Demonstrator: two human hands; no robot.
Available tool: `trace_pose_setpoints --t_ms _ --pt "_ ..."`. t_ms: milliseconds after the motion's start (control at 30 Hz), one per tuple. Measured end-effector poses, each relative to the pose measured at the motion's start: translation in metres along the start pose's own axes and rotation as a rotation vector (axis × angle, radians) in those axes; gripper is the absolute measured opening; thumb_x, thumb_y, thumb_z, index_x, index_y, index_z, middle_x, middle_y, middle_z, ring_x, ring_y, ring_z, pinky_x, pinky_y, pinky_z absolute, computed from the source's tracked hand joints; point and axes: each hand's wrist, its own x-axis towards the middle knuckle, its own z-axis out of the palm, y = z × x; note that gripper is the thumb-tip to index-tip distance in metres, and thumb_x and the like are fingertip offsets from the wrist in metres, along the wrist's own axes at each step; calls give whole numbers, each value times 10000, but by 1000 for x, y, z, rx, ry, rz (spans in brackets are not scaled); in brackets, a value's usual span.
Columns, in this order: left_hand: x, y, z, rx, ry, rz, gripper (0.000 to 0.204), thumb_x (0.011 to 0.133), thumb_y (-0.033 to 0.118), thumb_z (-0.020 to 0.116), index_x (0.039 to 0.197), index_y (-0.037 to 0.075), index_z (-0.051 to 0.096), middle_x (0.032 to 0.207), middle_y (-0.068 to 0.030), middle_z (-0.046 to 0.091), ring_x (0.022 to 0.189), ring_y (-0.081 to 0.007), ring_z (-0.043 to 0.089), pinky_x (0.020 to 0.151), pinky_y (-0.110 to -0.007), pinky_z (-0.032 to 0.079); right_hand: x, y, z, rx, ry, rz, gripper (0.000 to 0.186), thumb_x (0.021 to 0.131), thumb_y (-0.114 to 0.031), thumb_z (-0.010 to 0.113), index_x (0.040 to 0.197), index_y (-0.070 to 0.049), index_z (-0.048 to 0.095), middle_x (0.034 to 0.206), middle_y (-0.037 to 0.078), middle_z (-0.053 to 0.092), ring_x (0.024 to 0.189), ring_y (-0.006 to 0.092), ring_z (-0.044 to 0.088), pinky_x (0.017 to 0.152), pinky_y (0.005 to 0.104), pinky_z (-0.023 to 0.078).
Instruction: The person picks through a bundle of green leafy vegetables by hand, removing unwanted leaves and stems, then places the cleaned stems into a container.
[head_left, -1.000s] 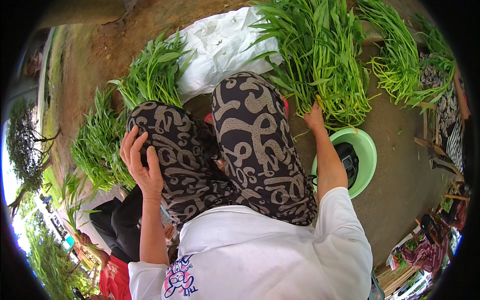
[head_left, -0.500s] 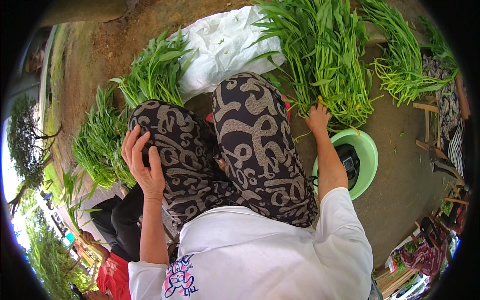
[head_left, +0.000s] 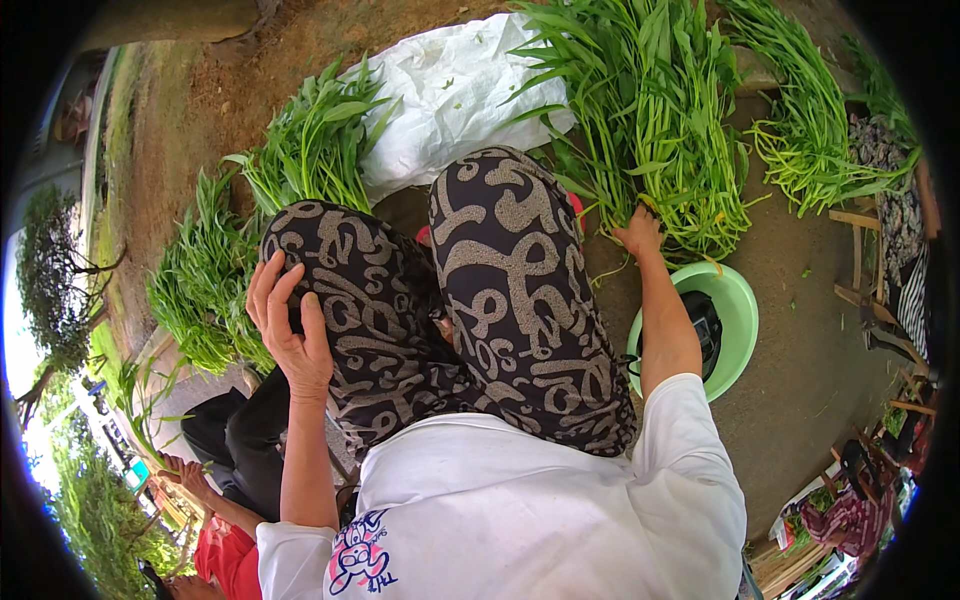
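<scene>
My left hand (head_left: pixel 292 325) rests open on my left knee in patterned dark trousers (head_left: pixel 335 265), fingers apart and slightly bent. My right hand (head_left: pixel 642 235) is at the stem ends of a large pile of long leafy greens (head_left: pixel 680 130), touching them with thumb and fingers apart; its fingertips are partly hidden. Below that forearm stands a pale green basin (head_left: pixel 737 335) with a black object (head_left: pixel 700 330) inside. A white woven sack (head_left: pixel 450 100) lies beyond my knees.
More greens lie at left (head_left: pixel 300 140) and far right (head_left: pixel 810 150). Wooden pieces (head_left: pixel 860 290) and patterned cloth (head_left: pixel 890 150) are at the right edge. A person in red (head_left: pixel 225 560) beside me at left holds some stalks. Trees (head_left: pixel 50 280) stand beyond.
My right hand has shifted slightly right along the stem ends, with its fingers moving. The neighbour's arm at lower left has moved further into view. My left hand has stayed on the knee.
</scene>
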Motion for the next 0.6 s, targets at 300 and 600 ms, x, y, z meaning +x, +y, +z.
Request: trace_pose_setpoints --t_ms 300,600 --pt "-1 1 -1 11 -1 -2 281 928 164 525 1180 61 594 1351 -101 516 1296 -301 408 1094 -407 273 -16 2 10 -235 241 -292 547 729 -326 739 1170 -38 590 1407 164 404 1283 413 366 1015 529 323" --pt "-2 0 1 -12 1 -17 276 917 130 531 1174 54 598 1356 -102 512 1298 -287 406 1096 -401 271 -8 13 18 -60 148 -251 526 775 -243 672 1237 -42 523 1068 185 639 1001 331 607 919 485 355"
